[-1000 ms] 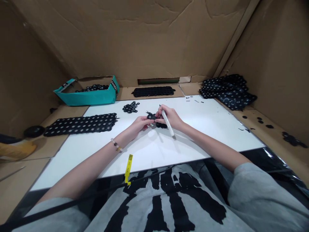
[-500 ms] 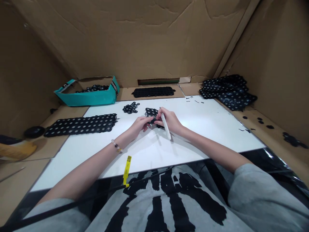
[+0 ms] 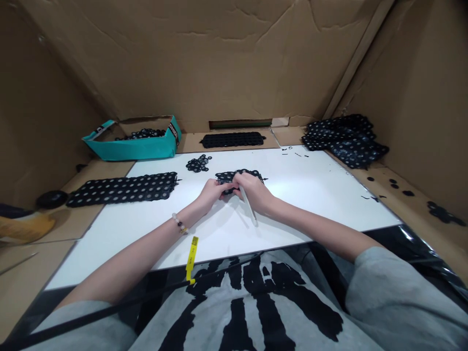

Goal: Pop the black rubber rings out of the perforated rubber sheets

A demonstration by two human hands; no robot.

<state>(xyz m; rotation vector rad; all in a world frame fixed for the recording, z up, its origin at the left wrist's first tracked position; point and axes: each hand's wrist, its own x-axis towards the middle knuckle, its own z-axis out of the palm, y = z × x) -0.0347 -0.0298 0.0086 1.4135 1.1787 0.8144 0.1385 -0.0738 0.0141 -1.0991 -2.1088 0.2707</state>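
- The fingers of the left hand [image 3: 212,191] pinch the near side of a black dotted strip [image 3: 226,177], over the middle of the white tabletop [image 3: 204,239].
- The fingers of the right hand [image 3: 254,190] are closed around a white stick [image 3: 250,209]; its upper end is hidden by them.
- The hands cover part of the strip, so I cannot tell if it touches the surface.
- Behind lie loose discs [image 3: 198,163].
- At the left, a yellow object [image 3: 27,225] is cut off by the picture edge.
- Brown cardboard walls [image 3: 219,63] enclose the place.
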